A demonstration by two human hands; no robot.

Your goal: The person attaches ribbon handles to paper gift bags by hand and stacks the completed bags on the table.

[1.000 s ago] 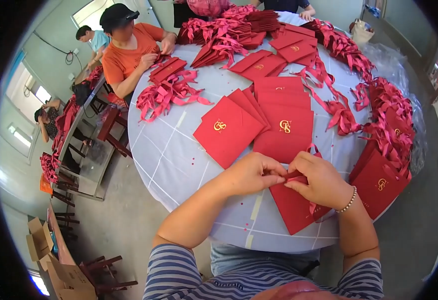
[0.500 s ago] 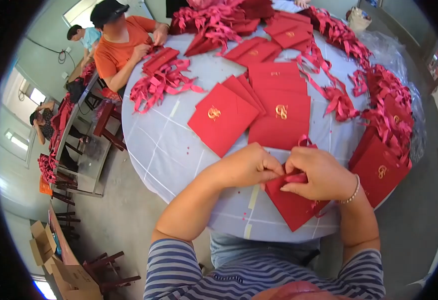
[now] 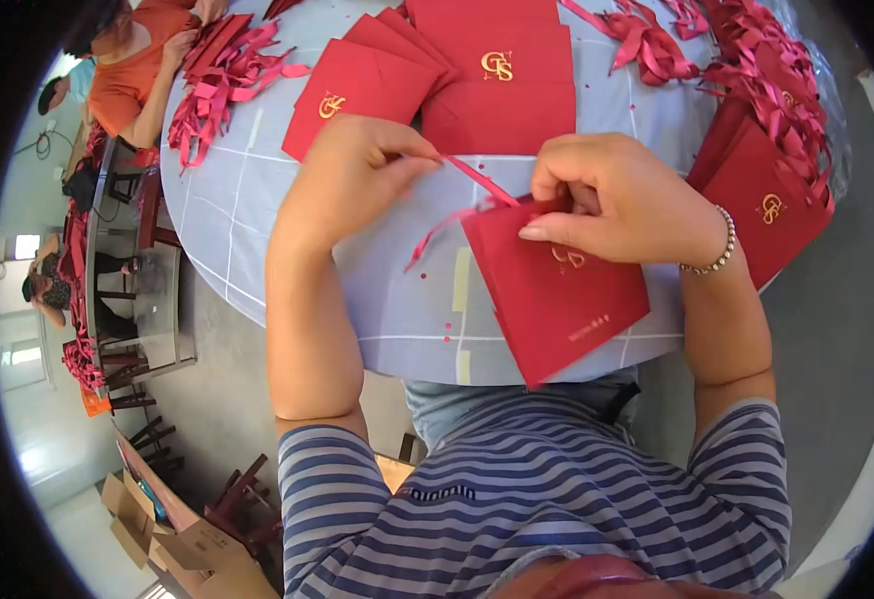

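My left hand [image 3: 352, 180] is closed in a pinch on the end of a pink ribbon [image 3: 487, 183], drawn out to the left. That ribbon runs to the top edge of a flat red paper bag [image 3: 567, 290], and a loose ribbon tail hangs to its left. My right hand [image 3: 631, 205] grips the bag's top edge between thumb and fingers, partly covering its gold logo. Tilted, the bag is near the table's front edge. Beyond my hands lie more flat red bags [image 3: 502, 110] with gold logos, stacked and overlapping.
A checked cloth covers the round table [image 3: 227, 235]. Red bags with bunched ribbons [image 3: 766, 90] crowd the right side. At the far left, a person in an orange shirt [image 3: 132, 85] handles bags beside a ribbon heap [image 3: 232, 90]. Cardboard boxes [image 3: 192, 544] and stools stand on the floor.
My left hand has moved away from the bag to the left, pulling the ribbon taut. My right hand still holds the bag. The view has tipped down.
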